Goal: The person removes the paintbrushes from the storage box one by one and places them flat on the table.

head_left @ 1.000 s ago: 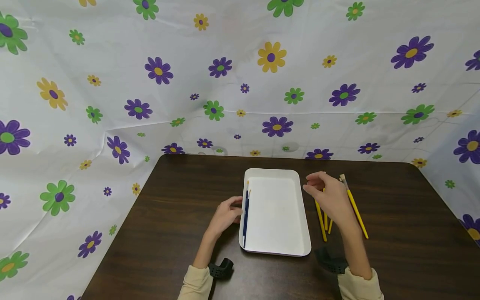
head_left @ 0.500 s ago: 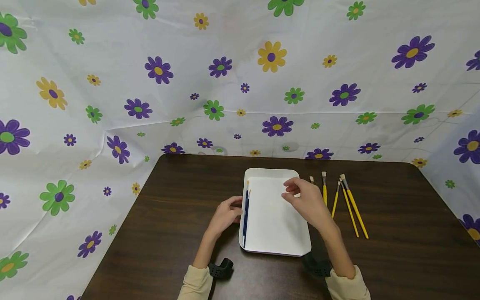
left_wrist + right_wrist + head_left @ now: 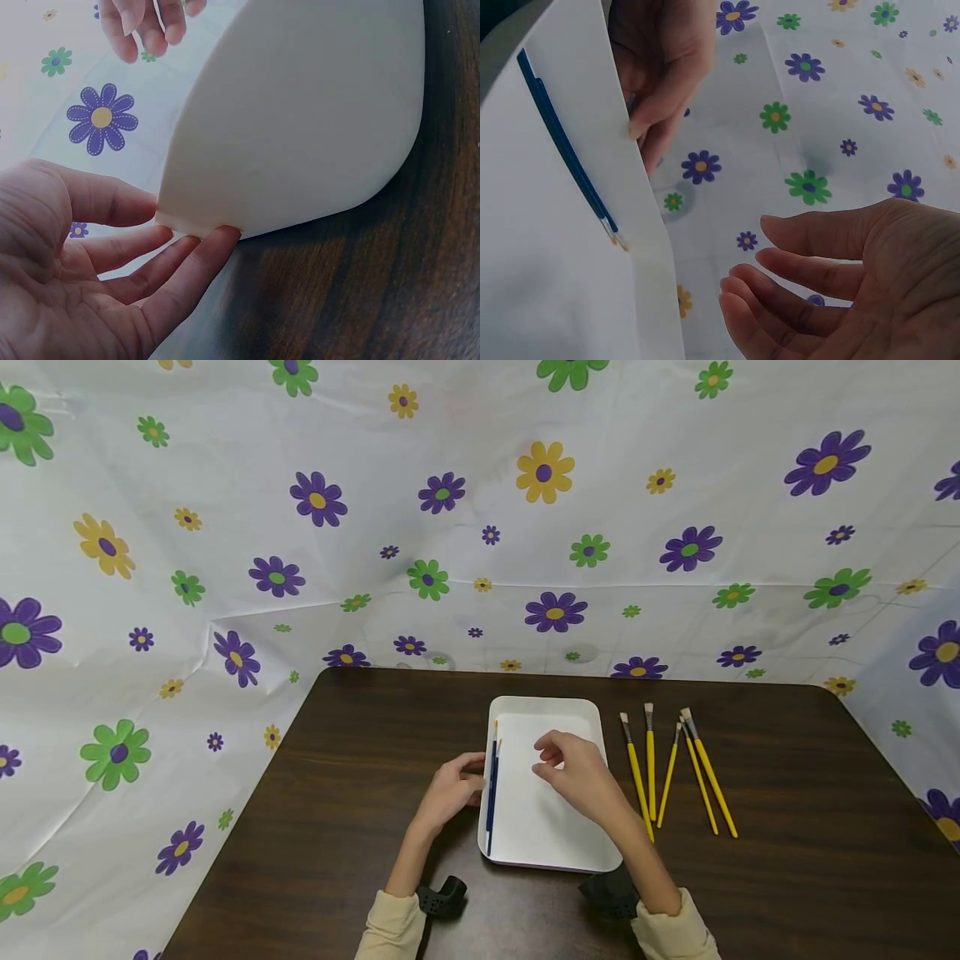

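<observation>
A shallow white tray [image 3: 555, 810] lies on the dark table, with two slim blue paintbrushes [image 3: 492, 789] along its left inner wall. My left hand [image 3: 447, 793] holds the tray's left edge, thumb and fingertips at the rim; up close in the left wrist view, the fingertips [image 3: 229, 232] meet the white edge. Over the middle of the tray hovers my right hand [image 3: 581, 772], fingers loosely bent and nothing between them. The right wrist view shows the brushes' fine tips [image 3: 619, 241] side by side, and a gap between thumb and fingers of that hand [image 3: 840, 277].
Several yellow-handled paintbrushes [image 3: 651, 768] lie fanned out on the table to the right of the tray, bristles toward the back. Behind the table [image 3: 360, 727] hangs a white flowered cloth [image 3: 450, 543]. Each wrist wears a black camera mount [image 3: 444, 897].
My right hand has moved left from above the yellow-handled paintbrushes to over the tray, uncovering them. My left hand has stayed at the tray's edge.
</observation>
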The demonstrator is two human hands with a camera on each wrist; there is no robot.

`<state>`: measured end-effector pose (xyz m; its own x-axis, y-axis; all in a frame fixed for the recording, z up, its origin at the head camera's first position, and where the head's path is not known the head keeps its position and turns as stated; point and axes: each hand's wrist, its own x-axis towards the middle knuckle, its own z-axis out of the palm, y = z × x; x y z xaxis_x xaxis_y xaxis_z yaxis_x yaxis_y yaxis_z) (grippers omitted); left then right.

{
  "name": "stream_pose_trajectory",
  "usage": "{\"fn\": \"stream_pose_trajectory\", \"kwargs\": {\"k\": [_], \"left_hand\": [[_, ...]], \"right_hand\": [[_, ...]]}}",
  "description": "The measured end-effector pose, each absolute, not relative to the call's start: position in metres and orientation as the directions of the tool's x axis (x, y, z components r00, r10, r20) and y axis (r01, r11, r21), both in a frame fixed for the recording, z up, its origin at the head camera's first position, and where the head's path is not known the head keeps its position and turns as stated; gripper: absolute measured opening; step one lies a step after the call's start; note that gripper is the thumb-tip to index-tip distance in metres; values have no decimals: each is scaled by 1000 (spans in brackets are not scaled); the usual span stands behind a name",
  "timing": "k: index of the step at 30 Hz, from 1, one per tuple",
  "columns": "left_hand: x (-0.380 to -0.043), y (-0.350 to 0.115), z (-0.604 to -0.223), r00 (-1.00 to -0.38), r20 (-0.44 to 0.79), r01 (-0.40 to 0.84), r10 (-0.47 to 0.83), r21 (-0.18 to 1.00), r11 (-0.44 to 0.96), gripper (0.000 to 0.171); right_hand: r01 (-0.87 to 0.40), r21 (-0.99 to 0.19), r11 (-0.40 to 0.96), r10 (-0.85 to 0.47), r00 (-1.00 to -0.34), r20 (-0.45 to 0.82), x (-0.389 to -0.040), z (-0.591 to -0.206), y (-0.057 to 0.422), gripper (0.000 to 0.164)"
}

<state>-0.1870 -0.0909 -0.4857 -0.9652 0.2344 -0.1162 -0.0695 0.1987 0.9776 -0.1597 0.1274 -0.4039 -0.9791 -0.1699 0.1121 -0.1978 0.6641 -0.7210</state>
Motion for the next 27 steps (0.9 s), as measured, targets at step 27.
{"fn": "stream_pose_trajectory", "kwargs": {"k": [27], "left_hand": [[-187, -91, -485, -963, -118, -73, 243, 980, 187, 47]], "right_hand": [[-44, -888, 457, -94, -996, 1, -167, -460, 80, 37]]}}
